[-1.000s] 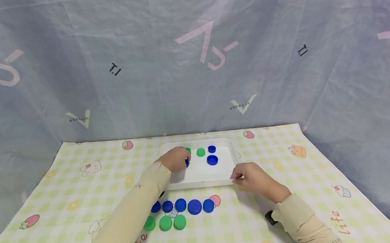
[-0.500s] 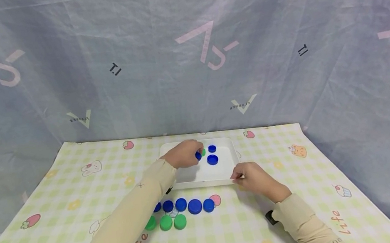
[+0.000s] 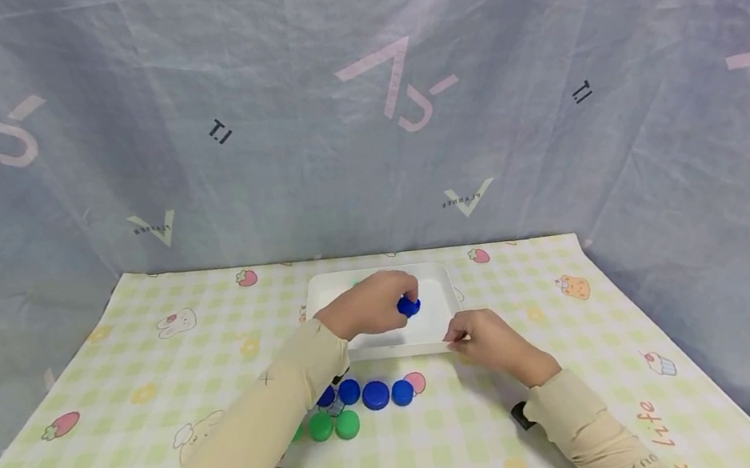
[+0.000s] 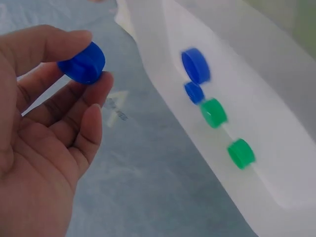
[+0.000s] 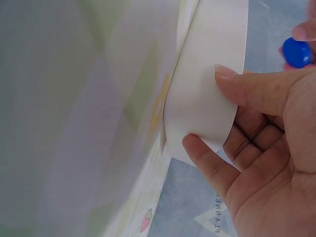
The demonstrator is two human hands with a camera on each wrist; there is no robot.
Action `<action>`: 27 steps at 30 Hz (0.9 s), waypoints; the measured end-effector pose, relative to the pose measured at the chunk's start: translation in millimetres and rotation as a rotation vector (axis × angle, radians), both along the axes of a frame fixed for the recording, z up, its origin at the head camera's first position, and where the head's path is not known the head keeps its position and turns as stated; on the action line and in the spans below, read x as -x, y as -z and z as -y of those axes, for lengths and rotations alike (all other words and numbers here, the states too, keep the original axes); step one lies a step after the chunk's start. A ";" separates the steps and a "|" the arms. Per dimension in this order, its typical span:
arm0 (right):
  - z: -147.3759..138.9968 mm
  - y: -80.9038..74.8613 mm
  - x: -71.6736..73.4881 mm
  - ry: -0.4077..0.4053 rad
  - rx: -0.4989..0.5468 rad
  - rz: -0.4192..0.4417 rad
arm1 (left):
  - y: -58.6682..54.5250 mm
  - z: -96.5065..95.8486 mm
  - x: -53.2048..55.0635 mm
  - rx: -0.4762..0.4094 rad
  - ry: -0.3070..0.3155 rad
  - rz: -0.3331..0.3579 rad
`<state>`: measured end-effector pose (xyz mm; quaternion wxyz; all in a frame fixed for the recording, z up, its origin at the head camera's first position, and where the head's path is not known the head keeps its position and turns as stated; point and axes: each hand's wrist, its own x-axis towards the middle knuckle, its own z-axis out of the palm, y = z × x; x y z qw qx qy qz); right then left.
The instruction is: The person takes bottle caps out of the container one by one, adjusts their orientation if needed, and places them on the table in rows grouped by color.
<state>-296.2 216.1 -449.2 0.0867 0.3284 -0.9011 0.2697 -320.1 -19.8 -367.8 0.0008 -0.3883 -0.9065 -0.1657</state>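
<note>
My left hand [image 3: 372, 304] pinches a blue bottle cap [image 4: 90, 65] between thumb and fingers, over the white tray [image 3: 392, 350]. In the left wrist view two blue caps, one large [image 4: 195, 66] and one small [image 4: 194, 93], lie in the tray beside two green caps [image 4: 214, 113]. The left hand hides most of these in the head view. My right hand [image 3: 491, 339] holds the tray's near right corner. In the right wrist view its thumb presses on the tray wall [image 5: 212, 49] and a fingertip touches lower down.
In front of the tray lies a row of blue caps [image 3: 376, 396], with green caps [image 3: 348, 425] nearer; the left sleeve [image 3: 257, 421] covers part of both. A checked cloth [image 3: 465, 447] covers the table. A grey curtain [image 3: 305, 155] hangs behind it.
My left hand has moved right across the tray with the blue cap, from the left side to over the caps at the right. The right hand stays at the corner.
</note>
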 end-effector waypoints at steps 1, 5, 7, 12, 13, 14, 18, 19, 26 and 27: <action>0.0 0.3 0.1 -0.002 0.002 -0.004 | -1.3 -1.2 -4.0 -0.007 0.013 -0.004; -0.3 1.1 0.6 -0.015 0.014 -0.013 | -5.4 -5.9 -19.6 -0.021 0.056 -0.003; -0.8 1.5 1.0 -0.025 0.017 -0.012 | -5.0 -7.8 -26.8 -0.033 0.082 0.009; -1.5 2.3 2.1 -0.028 0.007 -0.010 | -1.6 -12.3 -45.6 -0.070 0.136 0.030; -1.5 2.4 2.2 -0.026 0.006 -0.011 | -0.5 -13.1 -49.4 -0.077 0.138 0.039; -1.3 2.4 2.2 -0.023 0.003 -0.012 | 0.8 -13.8 -53.0 -0.085 0.138 0.052; -1.1 2.6 2.2 -0.010 0.003 -0.018 | 8.5 -16.5 -64.8 -0.130 0.144 0.139; -1.1 2.7 2.2 -0.007 0.007 -0.019 | 11.3 -17.1 -66.7 -0.143 0.151 0.150; -1.8 0.3 1.6 -0.012 0.014 -0.006 | 28.6 -20.3 -71.3 -0.153 0.233 0.077; -2.6 -0.7 1.3 -0.008 0.013 -0.004 | 30.2 -21.3 -70.8 -0.149 0.243 0.064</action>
